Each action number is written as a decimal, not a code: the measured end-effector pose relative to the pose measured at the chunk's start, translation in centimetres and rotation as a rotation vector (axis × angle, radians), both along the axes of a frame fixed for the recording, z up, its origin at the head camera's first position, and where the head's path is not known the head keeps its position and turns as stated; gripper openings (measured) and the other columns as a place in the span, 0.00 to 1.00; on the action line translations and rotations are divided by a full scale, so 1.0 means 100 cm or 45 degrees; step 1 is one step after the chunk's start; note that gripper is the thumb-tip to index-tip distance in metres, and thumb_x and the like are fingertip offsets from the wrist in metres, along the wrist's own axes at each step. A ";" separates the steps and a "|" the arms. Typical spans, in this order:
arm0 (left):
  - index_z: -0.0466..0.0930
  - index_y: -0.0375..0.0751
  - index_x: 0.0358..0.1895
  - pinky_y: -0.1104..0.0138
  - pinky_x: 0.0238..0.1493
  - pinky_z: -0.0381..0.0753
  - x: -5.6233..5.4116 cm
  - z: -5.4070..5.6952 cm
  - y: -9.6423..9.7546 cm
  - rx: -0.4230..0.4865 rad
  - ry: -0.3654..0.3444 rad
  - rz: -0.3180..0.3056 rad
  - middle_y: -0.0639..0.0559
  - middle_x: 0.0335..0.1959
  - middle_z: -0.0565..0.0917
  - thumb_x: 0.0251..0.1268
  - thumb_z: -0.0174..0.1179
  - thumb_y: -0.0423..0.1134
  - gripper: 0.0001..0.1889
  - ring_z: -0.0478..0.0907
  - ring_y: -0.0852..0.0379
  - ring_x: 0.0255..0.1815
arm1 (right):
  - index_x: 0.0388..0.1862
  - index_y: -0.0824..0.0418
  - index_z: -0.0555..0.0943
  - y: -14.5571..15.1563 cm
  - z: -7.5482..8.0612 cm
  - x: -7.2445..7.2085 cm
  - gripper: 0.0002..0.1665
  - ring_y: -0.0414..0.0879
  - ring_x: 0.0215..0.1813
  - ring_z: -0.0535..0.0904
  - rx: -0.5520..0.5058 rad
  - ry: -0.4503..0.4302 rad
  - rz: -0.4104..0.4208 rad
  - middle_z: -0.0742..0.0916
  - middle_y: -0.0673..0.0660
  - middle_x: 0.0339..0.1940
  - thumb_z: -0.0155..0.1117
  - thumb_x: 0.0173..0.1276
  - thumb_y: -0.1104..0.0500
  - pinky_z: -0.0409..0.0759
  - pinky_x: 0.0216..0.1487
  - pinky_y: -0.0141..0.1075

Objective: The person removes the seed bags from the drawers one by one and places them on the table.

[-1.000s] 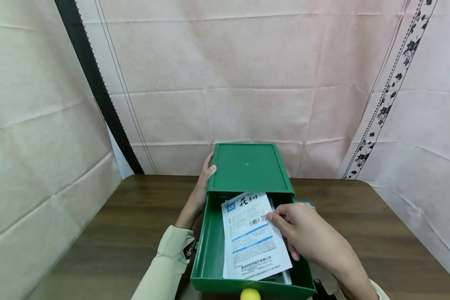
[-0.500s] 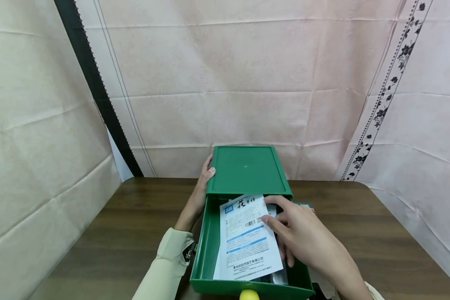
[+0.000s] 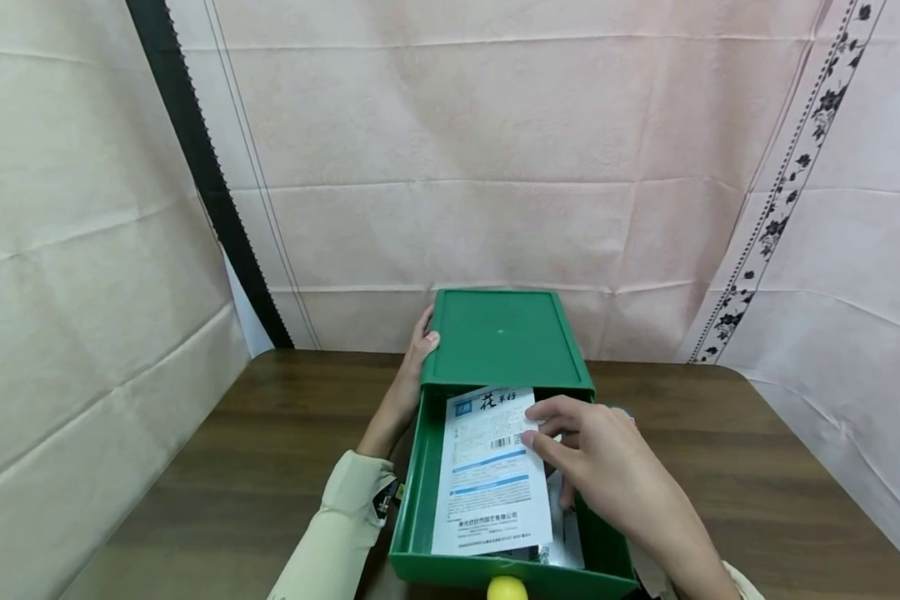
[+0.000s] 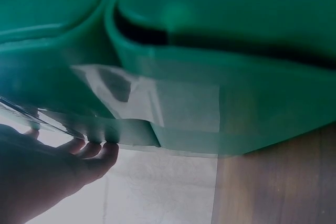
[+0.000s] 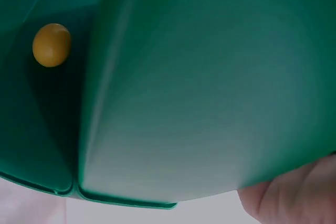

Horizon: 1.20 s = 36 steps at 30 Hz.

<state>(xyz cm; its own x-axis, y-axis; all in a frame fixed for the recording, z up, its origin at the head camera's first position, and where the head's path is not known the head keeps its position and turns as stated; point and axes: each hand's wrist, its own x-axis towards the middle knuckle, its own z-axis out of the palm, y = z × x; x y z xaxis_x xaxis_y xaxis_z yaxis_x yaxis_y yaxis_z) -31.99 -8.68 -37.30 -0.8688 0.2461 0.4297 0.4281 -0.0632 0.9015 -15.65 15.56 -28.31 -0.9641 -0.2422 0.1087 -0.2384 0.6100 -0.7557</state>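
In the head view, a green plastic drawer (image 3: 411, 533) stands pulled out toward me from a green box (image 3: 502, 333). Inside it, a white printed paper (image 3: 487, 500) with blue bands lies over a silvery packet (image 3: 567, 542) and something dark. My right hand (image 3: 607, 454) reaches in from the right. Its thumb and index tips sit spread at the paper's right edge, and the other fingers dip down beside it. My left hand (image 3: 420, 354) grips the box's left side, thumb at the top edge. In the left wrist view, its fingertips (image 4: 107, 153) rest along the box's side.
A round yellow knob (image 3: 507, 588) sticks out at the drawer's front. Clear tape (image 4: 184, 103) covers part of the green side. The box stands on a brown wooden table (image 3: 285, 467), with pale cloth (image 3: 495, 150) hanging behind and at both sides.
The paper has shifted left and turned a little, baring more of the silvery packet. My right index finger has spread away from the thumb. The left hand stays on the box.
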 end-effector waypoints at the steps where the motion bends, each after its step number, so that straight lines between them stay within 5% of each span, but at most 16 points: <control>1: 0.37 0.54 0.88 0.30 0.77 0.49 0.000 0.000 0.000 -0.001 0.001 0.000 0.44 0.87 0.43 0.78 0.36 0.54 0.39 0.47 0.36 0.83 | 0.60 0.63 0.84 0.000 0.000 -0.001 0.18 0.47 0.18 0.82 -0.028 -0.010 -0.014 0.91 0.53 0.43 0.70 0.74 0.60 0.81 0.27 0.37; 15: 0.37 0.54 0.88 0.31 0.77 0.49 -0.001 0.002 0.000 0.020 -0.019 -0.014 0.43 0.87 0.44 0.78 0.35 0.55 0.39 0.48 0.36 0.82 | 0.68 0.75 0.77 0.019 0.002 -0.020 0.24 0.52 0.35 0.88 -0.443 -0.226 0.257 0.90 0.65 0.49 0.60 0.80 0.62 0.89 0.34 0.42; 29: 0.36 0.55 0.88 0.31 0.76 0.48 -0.003 0.001 -0.002 0.009 -0.014 -0.007 0.45 0.86 0.44 0.77 0.35 0.56 0.40 0.48 0.38 0.82 | 0.70 0.77 0.73 0.034 0.006 -0.026 0.26 0.49 0.44 0.90 -0.635 -0.360 0.366 0.87 0.67 0.57 0.54 0.83 0.60 0.89 0.40 0.40; 36: 0.35 0.53 0.88 0.29 0.76 0.47 -0.001 0.000 0.000 -0.011 -0.006 -0.007 0.45 0.87 0.42 0.78 0.35 0.56 0.40 0.46 0.36 0.83 | 0.60 0.75 0.80 0.054 0.010 -0.022 0.20 0.54 0.39 0.91 -0.556 -0.400 0.417 0.90 0.66 0.50 0.55 0.82 0.60 0.89 0.37 0.45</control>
<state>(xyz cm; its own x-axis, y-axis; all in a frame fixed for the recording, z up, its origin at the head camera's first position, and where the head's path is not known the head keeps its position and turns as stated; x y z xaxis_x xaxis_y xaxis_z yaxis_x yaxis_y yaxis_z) -32.12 -8.64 -37.25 -0.8694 0.2546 0.4236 0.4237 -0.0573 0.9040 -17.82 20.93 -27.34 -0.8495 -0.5274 -0.0123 -0.0868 0.1626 -0.9829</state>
